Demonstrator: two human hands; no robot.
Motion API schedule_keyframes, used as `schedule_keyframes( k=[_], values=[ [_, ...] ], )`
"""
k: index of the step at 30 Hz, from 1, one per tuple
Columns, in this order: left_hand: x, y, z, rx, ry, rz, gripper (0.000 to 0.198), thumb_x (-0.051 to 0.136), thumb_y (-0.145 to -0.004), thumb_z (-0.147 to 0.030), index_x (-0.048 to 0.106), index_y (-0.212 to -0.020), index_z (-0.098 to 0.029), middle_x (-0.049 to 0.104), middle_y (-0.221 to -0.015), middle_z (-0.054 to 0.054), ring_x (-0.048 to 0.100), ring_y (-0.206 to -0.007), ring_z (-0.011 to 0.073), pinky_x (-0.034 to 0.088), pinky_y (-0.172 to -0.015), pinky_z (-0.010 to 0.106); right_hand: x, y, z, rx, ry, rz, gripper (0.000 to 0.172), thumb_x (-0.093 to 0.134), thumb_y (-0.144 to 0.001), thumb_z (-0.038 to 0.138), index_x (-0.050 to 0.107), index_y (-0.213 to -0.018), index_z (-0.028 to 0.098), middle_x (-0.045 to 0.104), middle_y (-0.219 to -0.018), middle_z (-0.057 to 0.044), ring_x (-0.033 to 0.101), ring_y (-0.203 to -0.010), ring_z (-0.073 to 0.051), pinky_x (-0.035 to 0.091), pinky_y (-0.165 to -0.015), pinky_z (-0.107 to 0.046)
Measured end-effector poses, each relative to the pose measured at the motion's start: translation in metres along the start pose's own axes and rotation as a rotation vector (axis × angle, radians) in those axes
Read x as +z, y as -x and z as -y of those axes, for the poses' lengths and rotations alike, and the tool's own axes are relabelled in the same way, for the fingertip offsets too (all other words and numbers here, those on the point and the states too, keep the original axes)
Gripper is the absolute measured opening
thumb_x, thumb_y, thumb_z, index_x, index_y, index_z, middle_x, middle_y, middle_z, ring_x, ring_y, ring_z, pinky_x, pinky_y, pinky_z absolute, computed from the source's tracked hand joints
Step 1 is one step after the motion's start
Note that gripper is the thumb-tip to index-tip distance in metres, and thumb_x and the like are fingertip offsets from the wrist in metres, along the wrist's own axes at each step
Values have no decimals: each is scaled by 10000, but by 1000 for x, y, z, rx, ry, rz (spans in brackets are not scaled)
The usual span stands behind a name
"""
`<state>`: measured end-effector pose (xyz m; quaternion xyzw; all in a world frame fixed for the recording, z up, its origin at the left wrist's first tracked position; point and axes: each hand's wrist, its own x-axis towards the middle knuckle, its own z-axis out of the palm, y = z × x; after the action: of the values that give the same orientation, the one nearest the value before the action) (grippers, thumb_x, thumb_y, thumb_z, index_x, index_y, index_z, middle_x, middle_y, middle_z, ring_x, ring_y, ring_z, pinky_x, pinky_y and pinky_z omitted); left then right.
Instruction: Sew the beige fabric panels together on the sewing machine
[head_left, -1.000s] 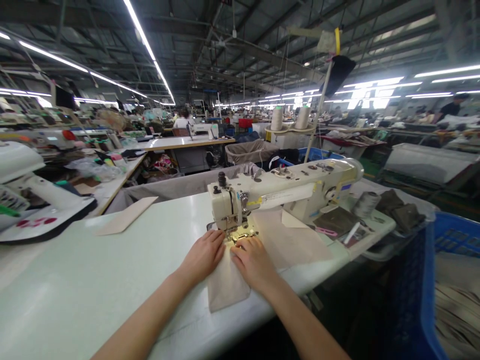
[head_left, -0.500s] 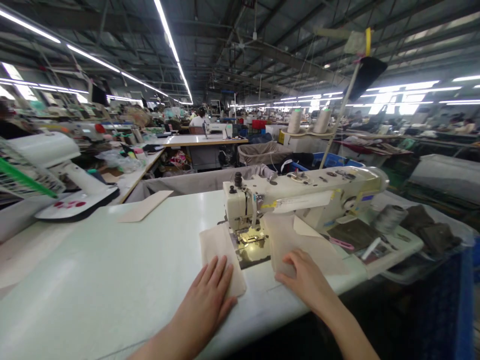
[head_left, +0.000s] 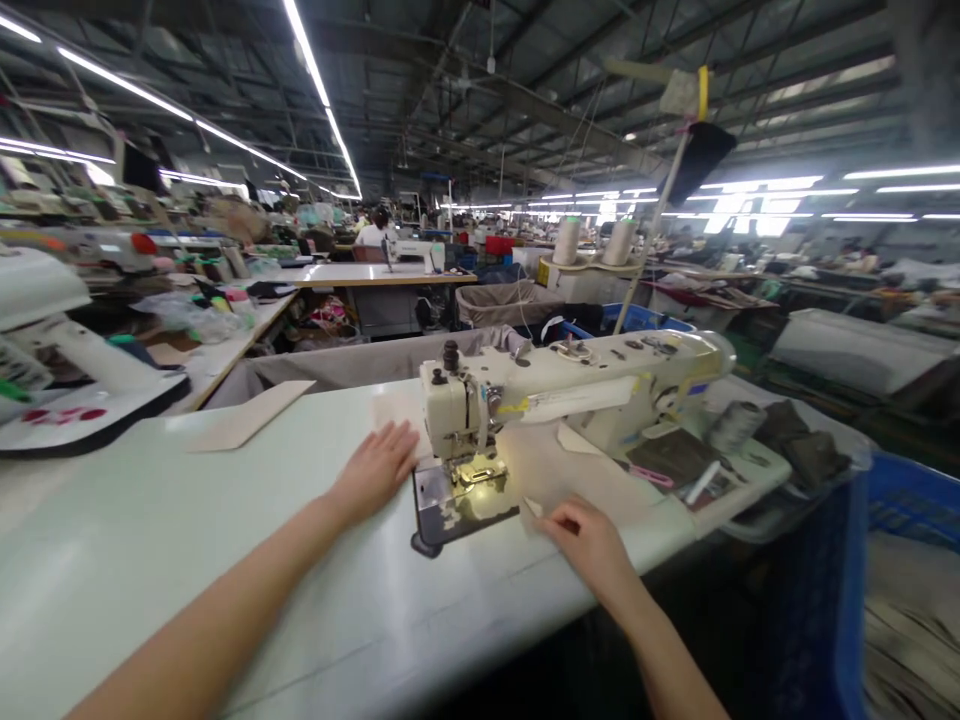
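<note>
A cream sewing machine (head_left: 570, 385) stands on a pale table (head_left: 187, 560), its lamp lighting the needle plate (head_left: 465, 490). My left hand (head_left: 375, 465) lies flat with fingers stretched out on a beige fabric piece (head_left: 394, 408), left of the machine head. My right hand (head_left: 589, 540) rests at the near edge of a beige fabric stack (head_left: 577, 480) right of the needle, its fingers curled and pinching the top piece's corner.
Another beige piece (head_left: 247, 415) lies far left on the table. A white machine (head_left: 67, 370) stands at the left edge. Dark fabric pieces (head_left: 795, 440) and a thread cone (head_left: 731, 425) sit right of the sewing machine. A blue crate (head_left: 900, 560) stands at right.
My left hand has slid the sewn beige piece away from me, past the left of the machine head. My right hand has drawn back to the near corner of the fabric stack.
</note>
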<state>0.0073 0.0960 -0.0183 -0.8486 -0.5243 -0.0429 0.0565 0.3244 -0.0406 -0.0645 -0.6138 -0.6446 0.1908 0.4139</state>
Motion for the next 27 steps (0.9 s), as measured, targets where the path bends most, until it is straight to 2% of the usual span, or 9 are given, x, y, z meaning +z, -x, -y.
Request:
schedule_keyframes(
  k=[4,7,10,14,16,18,22,24,27],
  values=[
    [-24,-12,-12,-111,-48,-51,430,357,-970,-279,668,-1193,-83,674,-1257,219,636,-1181,350,514,-964,473,-6,-5,0,-28,-39,-94,393,498,-959,498,599,-683,237,639,-723,-22,624,-729,-205,476,-703,-311],
    [-31,10,-36,-99,-38,15,475,321,-992,-349,711,-827,-133,728,-869,164,713,-854,309,551,-763,408,-17,-10,-3,11,6,-245,383,446,-988,498,560,-728,241,624,-760,-41,600,-758,-226,477,-735,-346],
    [-29,38,-64,24,75,-84,456,361,-1003,-370,690,-757,-172,709,-780,115,699,-787,255,550,-696,340,-30,-12,11,-71,66,-328,326,430,-1019,437,566,-806,231,634,-888,-73,592,-886,-245,460,-821,-377],
    [-25,58,-99,414,326,-354,338,431,-1007,-260,624,-1271,-173,679,-1241,152,639,-1166,255,552,-962,381,-32,-1,61,-368,59,-28,290,428,-1059,341,603,-862,220,656,-921,-58,606,-894,-213,457,-833,-346],
    [-24,62,-110,541,449,-292,459,460,-977,-185,485,-1436,-191,623,-1360,145,591,-1259,234,520,-1040,377,-25,9,82,-416,-5,154,294,440,-1066,343,613,-863,219,657,-904,-40,615,-877,-192,466,-810,-312],
    [-23,66,-112,590,529,-154,466,455,-936,-113,539,-1381,-219,690,-1239,105,660,-1135,206,564,-965,334,-16,17,86,-368,-59,226,327,460,-1059,380,614,-816,224,650,-845,-21,624,-827,-180,472,-762,-287],
    [-16,89,-92,602,506,-97,442,413,-877,-36,679,-1182,-215,737,-1100,88,703,-1014,204,597,-887,312,-3,14,40,-124,-41,-25,376,349,-1069,404,648,-931,221,687,-932,-66,656,-905,-212,520,-820,-328],
    [-10,109,-74,607,475,-139,546,409,-836,-17,641,-1279,-236,712,-1235,87,671,-1144,210,572,-972,318,-5,3,5,-82,95,-174,358,400,-1031,432,667,-1025,194,697,-1049,-125,646,-1024,-268,512,-939,-430],
    [2,142,-48,557,400,-195,692,408,-771,-15,575,-1390,-276,688,-1319,57,656,-1194,209,557,-1014,317,-14,-15,-33,-105,212,-190,356,460,-987,430,693,-1061,171,693,-1144,-166,624,-1108,-313,484,-1009,-527]
  ],
)
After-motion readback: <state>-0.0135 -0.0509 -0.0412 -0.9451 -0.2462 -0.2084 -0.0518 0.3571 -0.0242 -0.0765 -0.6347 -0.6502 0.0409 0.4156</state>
